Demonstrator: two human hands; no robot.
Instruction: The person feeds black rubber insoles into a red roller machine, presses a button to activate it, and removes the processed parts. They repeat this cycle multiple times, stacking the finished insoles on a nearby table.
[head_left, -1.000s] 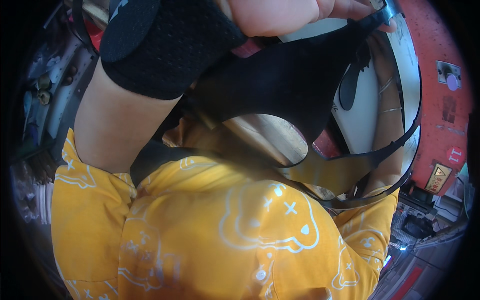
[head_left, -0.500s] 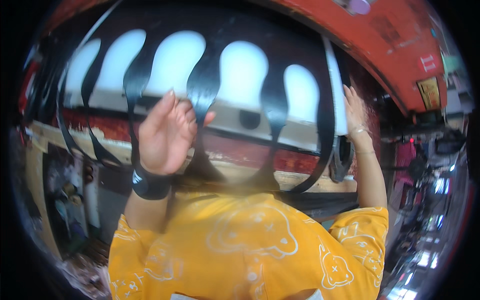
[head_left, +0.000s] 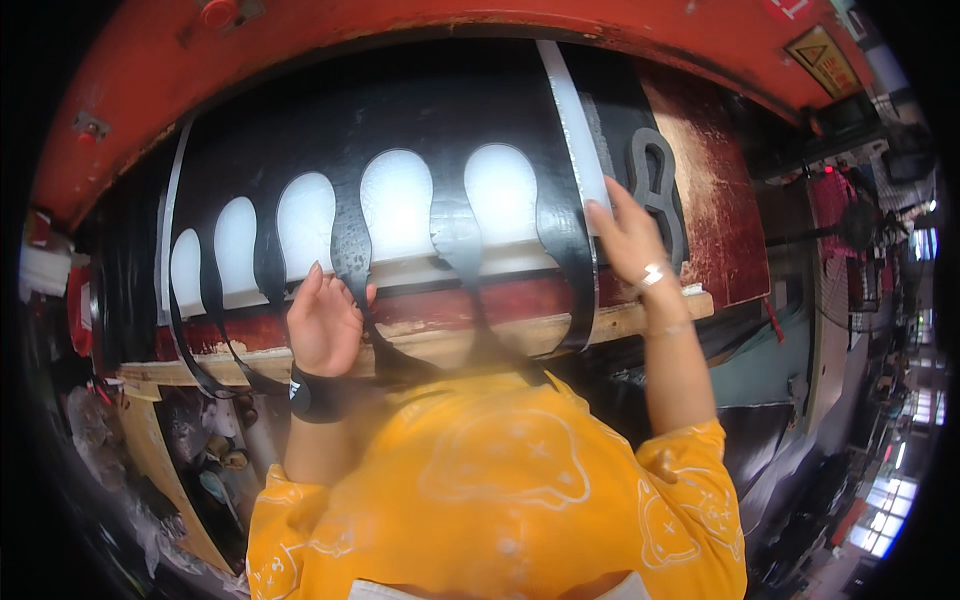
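A black sheet (head_left: 300, 130) lies across the work surface, with a row of several sole-shaped cut-outs along its near edge. White backing (head_left: 398, 205) shows through these holes. My left hand (head_left: 325, 325), with a black wristband, is raised in front of the near edge by the third cut-out from the left. Its fingers are apart and loosely bent, holding nothing. Farther right, my right hand (head_left: 632, 232) has its thumb on the long white strip (head_left: 572, 115) at the sheet's right side, fingers lying along its outer edge. The strip's underside is hidden.
Right of the strip lies a dark grey sole-outline frame (head_left: 655, 190). A red machine beam (head_left: 350, 30) spans the far side, with a red button (head_left: 218, 12) on it. A wooden rail (head_left: 440, 340) edges the near side. Narrow black strips of the sheet hang over it.
My right hand has gone from lying flat along the strip's outer side to having its thumb over it. The view has shifted, and the grey frame now shows fully. My left hand stays raised.
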